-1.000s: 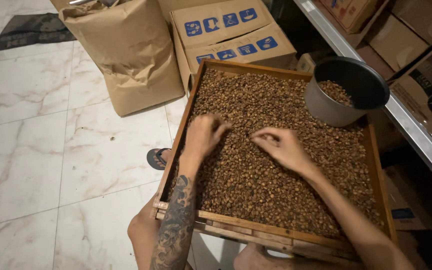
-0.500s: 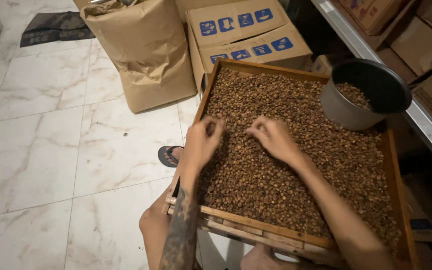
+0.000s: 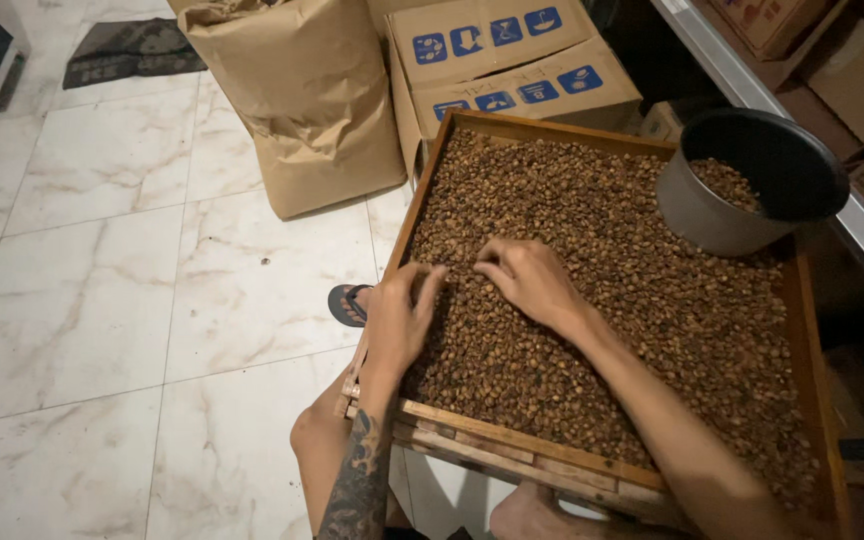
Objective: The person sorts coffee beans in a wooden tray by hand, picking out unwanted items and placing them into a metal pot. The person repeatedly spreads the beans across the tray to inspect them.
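- Brown beans (image 3: pixel 602 300) are filling the wooden tray (image 3: pixel 422 195) edge to edge, one thick layer; tray is resting across the person's knees, over the tiled floor (image 3: pixel 102 250).
- Left hand (image 3: pixel 399 315) is lying on the beans by the tray's left rail, fingers (image 3: pixel 430 283) loosely apart, clamped on nothing.
- Right hand (image 3: pixel 530 280) is lying mid-tray, fingers curled close together, tips touching the beans; can't tell if any bean is pinched.
- Grey pot (image 3: pixel 752 180) is sitting on the beans at the far right corner, tilted, holding only a small heap.
- Judging progress: early. Pot is mostly empty, tray is still full, bulk of the picking is left.
- Paper sack (image 3: pixel 302 90) and cardboard box (image 3: pixel 512 60) are standing beyond the tray.
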